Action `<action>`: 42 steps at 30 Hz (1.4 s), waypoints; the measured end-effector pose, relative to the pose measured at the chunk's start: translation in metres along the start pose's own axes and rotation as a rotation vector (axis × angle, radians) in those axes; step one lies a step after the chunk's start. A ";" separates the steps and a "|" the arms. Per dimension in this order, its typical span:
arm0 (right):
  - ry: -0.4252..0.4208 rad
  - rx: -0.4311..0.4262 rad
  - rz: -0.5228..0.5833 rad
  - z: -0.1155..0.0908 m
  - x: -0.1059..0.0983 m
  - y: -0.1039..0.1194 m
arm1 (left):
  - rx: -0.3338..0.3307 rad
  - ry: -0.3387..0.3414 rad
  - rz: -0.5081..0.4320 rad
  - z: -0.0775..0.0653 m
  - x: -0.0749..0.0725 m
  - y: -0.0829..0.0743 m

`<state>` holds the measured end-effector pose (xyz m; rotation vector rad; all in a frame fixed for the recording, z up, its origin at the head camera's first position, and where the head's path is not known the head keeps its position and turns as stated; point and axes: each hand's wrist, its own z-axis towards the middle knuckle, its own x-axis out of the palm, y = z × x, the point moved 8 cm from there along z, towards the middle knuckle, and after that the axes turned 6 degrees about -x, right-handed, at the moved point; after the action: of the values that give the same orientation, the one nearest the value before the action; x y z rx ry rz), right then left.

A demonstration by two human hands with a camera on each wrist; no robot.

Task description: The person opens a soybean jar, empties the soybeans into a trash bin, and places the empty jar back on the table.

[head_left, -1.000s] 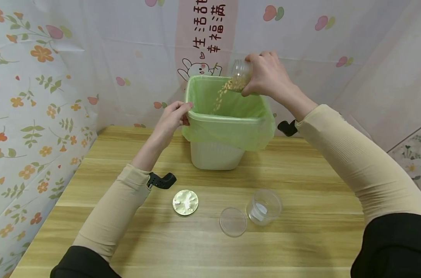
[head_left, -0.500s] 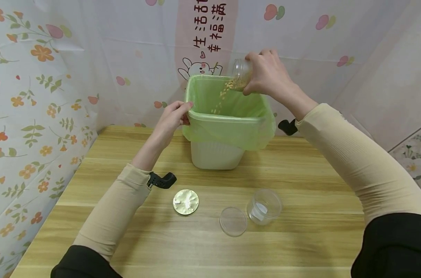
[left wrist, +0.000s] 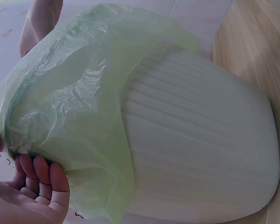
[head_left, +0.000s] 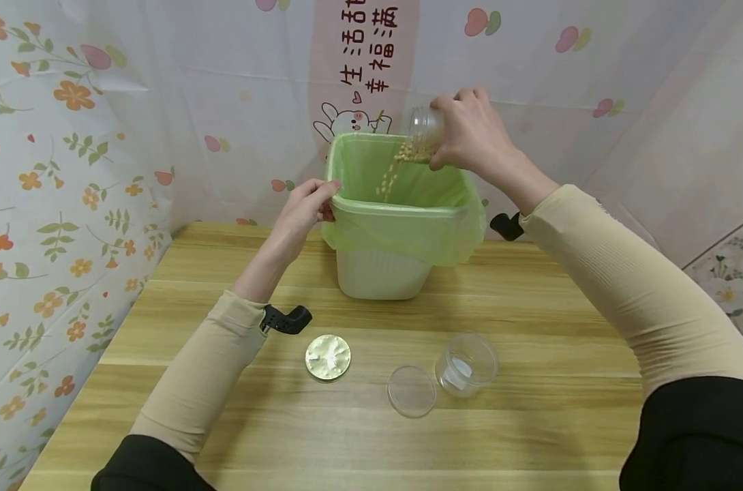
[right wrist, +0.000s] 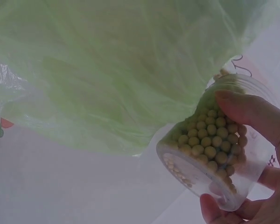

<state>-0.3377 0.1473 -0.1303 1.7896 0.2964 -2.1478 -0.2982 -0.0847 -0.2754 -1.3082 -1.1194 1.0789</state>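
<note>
My right hand (head_left: 472,133) grips a clear jar (head_left: 425,129) tipped on its side over the far right rim of a trash bin (head_left: 380,273). Round yellowish beans (right wrist: 210,140), like soybeans, fill the lower side of the jar in the right wrist view. A stream of them falls from its mouth into the bin. A green plastic bag (head_left: 402,232) lines the bin and folds down over its outside. At the bin's left rim my left hand (head_left: 304,208) pinches the bag-covered edge, thumb on top and curled fingers (left wrist: 42,170) underneath. The bottom inside the bin is hidden.
On the wooden table (head_left: 255,423) lie a gold-coloured round lid (head_left: 327,358) and a clear round lid (head_left: 411,392). Beside the clear lid is a clear container (head_left: 466,366) with a white patch in it. A patterned cloth (head_left: 236,82) hangs behind.
Beans keep falling from the tilted jar, and fewer show near its mouth than a second ago. Both hands and the bin stay nearly in place.
</note>
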 end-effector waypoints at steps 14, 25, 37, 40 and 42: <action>-0.006 -0.001 0.001 -0.001 -0.001 0.001 | 0.006 -0.006 -0.012 -0.001 0.001 -0.001; -0.034 -0.017 -0.015 -0.002 -0.006 0.004 | 0.008 -0.001 -0.005 -0.001 0.001 0.000; -0.045 -0.034 -0.040 -0.001 -0.009 0.008 | 0.005 -0.001 -0.005 0.000 0.000 0.001; -0.051 -0.045 -0.046 -0.002 -0.009 0.010 | 0.004 -0.002 -0.003 0.000 0.000 0.000; -0.059 -0.051 -0.049 -0.001 -0.010 0.011 | 0.004 -0.004 -0.002 0.000 0.000 0.000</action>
<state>-0.3309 0.1390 -0.1204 1.7052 0.3803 -2.2015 -0.2980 -0.0844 -0.2752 -1.3017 -1.1212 1.0824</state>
